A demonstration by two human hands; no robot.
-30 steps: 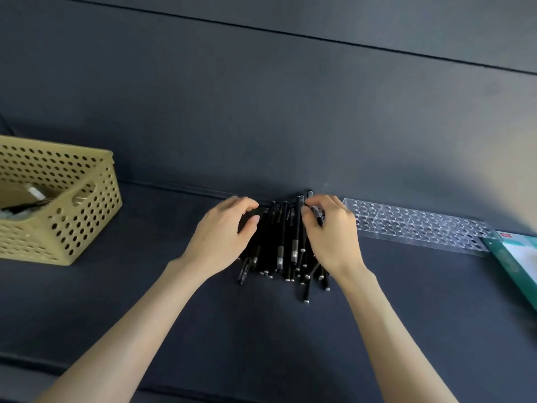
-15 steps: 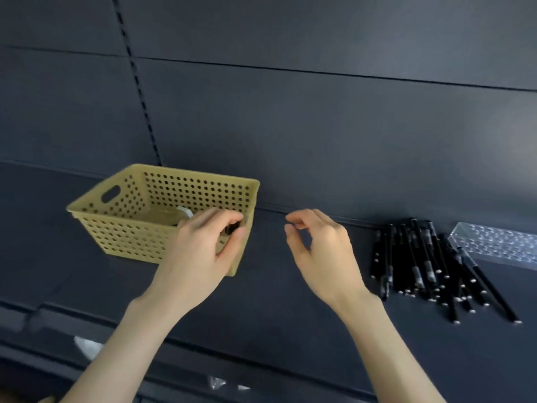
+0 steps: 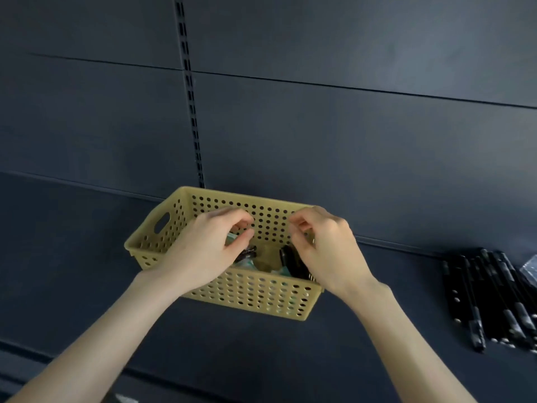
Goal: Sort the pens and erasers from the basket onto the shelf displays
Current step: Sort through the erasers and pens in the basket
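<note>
A yellow perforated basket [image 3: 255, 298] stands on the dark shelf [image 3: 87, 257]. Inside it I see dark pens [image 3: 292, 261] and some pale greenish packets [image 3: 247, 262], partly hidden by my hands. My left hand [image 3: 203, 251] hovers over the basket's left half, its fingers loosely curled and holding nothing. Over the right half hangs my right hand [image 3: 322, 251], fingers also bent and empty. A pile of black pens [image 3: 491, 301] lies on the shelf at the far right.
A corner of a clear plastic pen holder [image 3: 530, 269] shows at the right edge behind the pen pile. A slotted upright rail [image 3: 191, 97] runs down the back panel above the basket.
Both hands left the pile of black pens and moved left to the basket, now hovering over its opening. The view swung left, so the pens sit at the right edge.
</note>
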